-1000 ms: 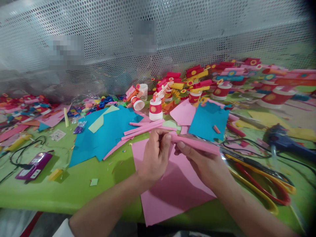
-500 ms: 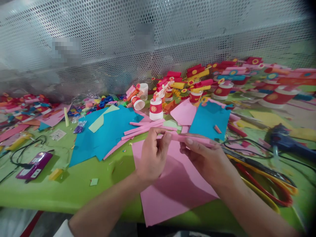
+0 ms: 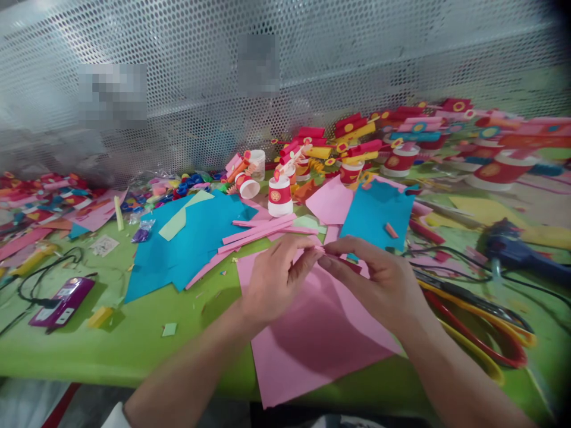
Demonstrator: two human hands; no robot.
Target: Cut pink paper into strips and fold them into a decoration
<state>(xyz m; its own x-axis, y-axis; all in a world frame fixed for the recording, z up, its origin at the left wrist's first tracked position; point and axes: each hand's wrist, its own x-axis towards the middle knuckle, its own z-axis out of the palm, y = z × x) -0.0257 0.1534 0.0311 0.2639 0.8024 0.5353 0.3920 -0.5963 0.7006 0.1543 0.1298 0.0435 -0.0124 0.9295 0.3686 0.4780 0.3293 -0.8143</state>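
Observation:
My left hand and my right hand meet fingertip to fingertip above a large pink foam sheet. Pinched between them is a pink strip, mostly hidden by the fingers. The thumb and fingers of both hands are closed on it. Just beyond the left hand lie more pink strips, resting partly on a blue sheet. Behind the hands a white paper cup with a red band stands upside down.
Scissors with red and yellow handles lie right of my right hand, near a blue glue gun and its cable. A purple power strip is at left. Several decorated cups line the back by the perforated metal panel.
My hands have come together; the pink strip, stretched between them before, is now gathered at the fingertips. My right hand has turned, its fingers now pointing left toward the left thumb.

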